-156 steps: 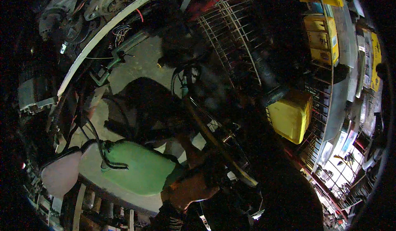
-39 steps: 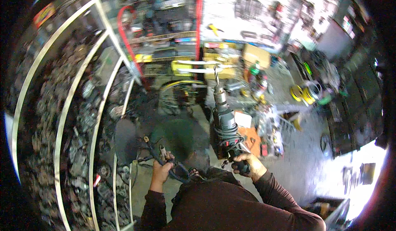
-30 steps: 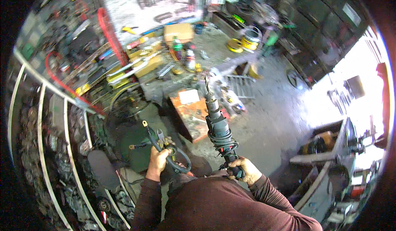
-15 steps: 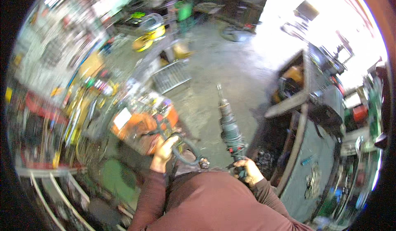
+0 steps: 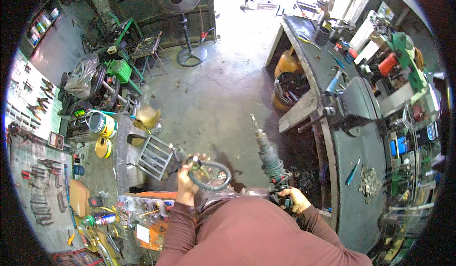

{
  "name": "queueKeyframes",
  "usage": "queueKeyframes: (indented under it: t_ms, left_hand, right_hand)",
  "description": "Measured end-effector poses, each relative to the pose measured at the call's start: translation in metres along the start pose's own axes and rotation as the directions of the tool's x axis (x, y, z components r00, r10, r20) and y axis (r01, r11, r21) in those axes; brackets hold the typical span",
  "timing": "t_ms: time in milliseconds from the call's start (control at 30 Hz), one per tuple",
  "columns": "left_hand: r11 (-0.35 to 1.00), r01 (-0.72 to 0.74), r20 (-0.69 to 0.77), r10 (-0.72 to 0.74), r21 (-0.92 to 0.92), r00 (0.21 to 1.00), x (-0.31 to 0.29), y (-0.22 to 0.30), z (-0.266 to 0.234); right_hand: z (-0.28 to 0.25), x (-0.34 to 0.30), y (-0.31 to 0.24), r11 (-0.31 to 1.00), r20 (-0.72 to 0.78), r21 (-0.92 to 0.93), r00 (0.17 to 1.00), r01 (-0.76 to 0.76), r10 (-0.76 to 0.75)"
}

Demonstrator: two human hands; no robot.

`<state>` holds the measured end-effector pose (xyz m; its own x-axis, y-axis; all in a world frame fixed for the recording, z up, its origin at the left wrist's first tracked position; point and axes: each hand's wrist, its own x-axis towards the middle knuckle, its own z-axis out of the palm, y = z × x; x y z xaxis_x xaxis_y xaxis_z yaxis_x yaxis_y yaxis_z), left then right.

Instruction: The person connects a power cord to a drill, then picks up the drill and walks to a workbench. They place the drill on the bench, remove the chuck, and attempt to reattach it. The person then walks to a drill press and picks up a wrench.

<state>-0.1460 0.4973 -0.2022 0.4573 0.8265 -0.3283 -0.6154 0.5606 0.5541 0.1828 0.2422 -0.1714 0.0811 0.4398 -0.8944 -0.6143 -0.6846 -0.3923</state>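
Note:
My right hand (image 5: 295,199) is closed round the rear handle of a dark green-grey power drill (image 5: 269,154). The drill has a long ribbed body, and its bit points forward and slightly left over the floor. A looped, ribbed grey hose or cord (image 5: 209,186) is gripped in my left hand (image 5: 187,180), in front of my body. Something small and metallic shows by the left fingers, too unclear to name. Both forearms are in dark reddish-brown sleeves.
On the right runs a dark workbench (image 5: 354,154) with a hammer (image 5: 334,81) and a crumpled rag (image 5: 369,184). A grey metal rack (image 5: 156,158) stands left, beside a cluttered bench with a paint can (image 5: 102,124). Farther off is a standing fan (image 5: 184,33); a bucket (image 5: 285,93) sits under the right bench.
My view has shifted, so the fan and more of the far floor show, and the orange case is lower. Both hands keep their holds; the drill still points forward.

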Motion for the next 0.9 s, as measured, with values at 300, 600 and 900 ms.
queueKeyframes:
  t_ms: [300,600,900]
  left_hand:
    - [0.951,-0.102,0.202,0.043,0.292,0.979,0.189,0.081,0.104]
    - [0.914,-0.142,0.081,0.12,0.381,0.989,0.349,0.09,0.128]
    - [0.89,-0.025,0.156,-0.053,0.456,0.986,0.514,0.093,0.186]
  right_hand:
    - [0.033,0.055,-0.123,0.982,-0.107,0.143,0.988,0.126,-0.111]
    - [0.056,0.162,-0.291,0.985,-0.112,0.154,0.992,0.072,-0.055]
    - [0.058,0.239,-0.401,0.972,-0.226,0.125,0.96,0.198,-0.167]
